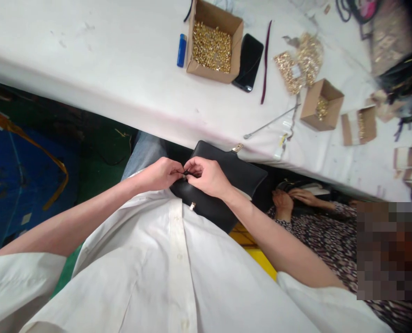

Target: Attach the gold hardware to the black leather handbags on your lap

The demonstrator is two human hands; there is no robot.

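A black handbag [223, 169] lies on my lap against the table edge, its flap spread out. A gold clasp plate [238, 148] shows on the flap's rim, and a small gold fitting [192, 206] sits on the bag near my shirt. At the bag's left side my left hand [160, 174] is closed in a pinch. My right hand [208, 176] meets it there, thumb and fingers also pinched. Between the fingertips is a small dark strap end [185, 173], mostly hidden by the fingers.
On the white table [122, 69] are a cardboard box [213, 74] of gold hardware, a blue lighter [181, 51], a phone [249, 62], bags of gold pieces [291, 71], a thin metal rod [271, 123] and smaller boxes [322, 104]. A co-worker's hands [289, 200] work close on the right.
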